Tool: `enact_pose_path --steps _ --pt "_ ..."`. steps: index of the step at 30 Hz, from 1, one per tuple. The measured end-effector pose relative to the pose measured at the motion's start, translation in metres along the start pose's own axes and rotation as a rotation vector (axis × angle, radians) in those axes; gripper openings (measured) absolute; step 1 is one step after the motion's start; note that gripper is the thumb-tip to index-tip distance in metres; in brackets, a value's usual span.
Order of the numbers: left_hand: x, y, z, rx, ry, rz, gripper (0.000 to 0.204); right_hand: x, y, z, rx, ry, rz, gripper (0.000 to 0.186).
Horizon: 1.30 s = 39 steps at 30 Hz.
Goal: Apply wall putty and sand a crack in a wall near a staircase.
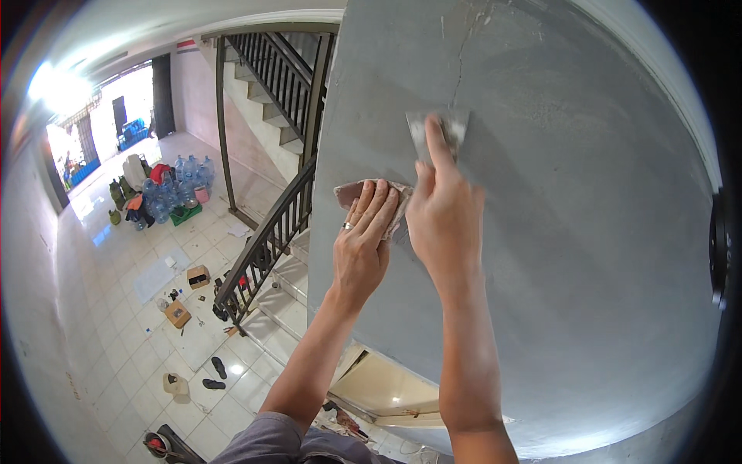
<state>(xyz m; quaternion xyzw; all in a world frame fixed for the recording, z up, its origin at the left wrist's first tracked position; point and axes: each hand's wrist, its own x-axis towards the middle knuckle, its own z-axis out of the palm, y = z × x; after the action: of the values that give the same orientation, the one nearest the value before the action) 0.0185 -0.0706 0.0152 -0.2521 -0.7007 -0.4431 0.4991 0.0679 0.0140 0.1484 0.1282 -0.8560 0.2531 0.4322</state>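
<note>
A grey plastered wall (587, 209) fills the right side, with a thin crack (461, 66) running down from its top. My right hand (448, 220) grips a putty knife (461, 126), index finger stretched along the blade. The blade's wide edge points up, against or very close to the wall just below the crack; the hand is slightly blurred. Lower and to the left, my left hand (362, 247), a ring on one finger, presses a folded pinkish-brown sheet with pale edges (349, 192), perhaps sandpaper, to the wall near its left edge.
Left of the wall, a dark stair railing (267, 247) borders tiled steps (270, 332). On the floor far below are blue water jugs (182, 185), open cardboard boxes (178, 313) and black sandals (215, 373). A round black object (719, 247) sits at the right rim.
</note>
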Motion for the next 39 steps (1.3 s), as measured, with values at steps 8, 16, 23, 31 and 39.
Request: enact_pose_path --steps 8,16,23,31,39 --pt "-0.007 -0.004 0.007 -0.001 -0.005 0.003 0.054 -0.01 -0.007 0.004 0.088 -0.051 0.105 0.049" --pt "-0.004 0.002 0.009 -0.008 -0.016 -0.016 0.06 0.015 -0.012 -0.007 0.153 -0.052 0.057 0.049" --pt "-0.005 -0.002 -0.037 -0.159 -0.137 -0.184 0.041 -0.049 0.021 0.021 0.296 0.229 -0.158 0.063" --pt "-0.164 0.001 -0.069 -0.36 -0.38 -0.972 0.037 -0.265 0.104 0.032 0.585 -0.525 0.784 0.038" --pt "-0.269 0.006 -0.078 -0.672 0.004 -1.764 0.046 -0.304 0.09 0.002 1.1 -0.373 1.21 0.047"
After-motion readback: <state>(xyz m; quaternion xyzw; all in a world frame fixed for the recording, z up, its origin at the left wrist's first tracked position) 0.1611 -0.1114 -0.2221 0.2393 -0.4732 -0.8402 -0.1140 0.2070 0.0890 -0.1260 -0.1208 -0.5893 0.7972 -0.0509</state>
